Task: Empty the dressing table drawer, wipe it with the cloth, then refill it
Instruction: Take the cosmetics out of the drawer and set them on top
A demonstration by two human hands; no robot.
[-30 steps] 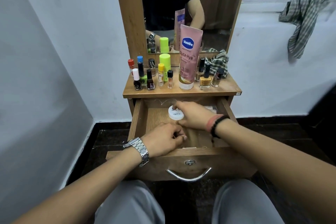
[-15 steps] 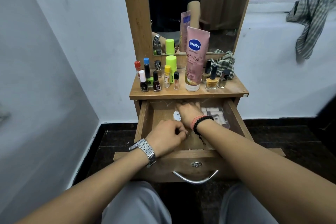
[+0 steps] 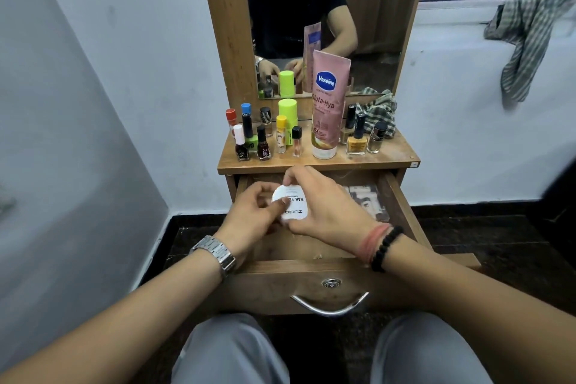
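On the far left of the table (image 3: 402,156) small nail polish bottles (image 3: 253,137) are standing in a cluster, with a lime green stick (image 3: 287,114) behind them. Below, my left hand (image 3: 249,221), a metal watch (image 3: 216,252) on its wrist, is hovering over the open drawer (image 3: 402,206); its grip is curling loosely, thumb and fingertips touching the left edge of the white round tub (image 3: 291,206). The tub is being held above the drawer's back half, just under the table's front edge, its printed lid facing me, between both my hands. My right hand (image 3: 327,212) is closing its grip round the tub from the right, the thumb running beneath it and the fingers pinching its top rim. A pink band and a black bead bracelet (image 3: 385,246) are sitting on that wrist. Directly above, the pink Vaseline tube (image 3: 327,106) is standing cap down on the table in front of the mirror (image 3: 367,9). To its right, more polish bottles (image 3: 358,137) are standing, and the checked cloth (image 3: 378,114) is lying bunched against the mirror's base, well apart from both hands. Inside the drawer, right of my right hand, some flat printed sheets (image 3: 369,199) are lying on the bottom. The drawer front's metal handle (image 3: 330,305) is curving just above my knees. Far right, another checked cloth (image 3: 526,37) is hanging from the window ledge.
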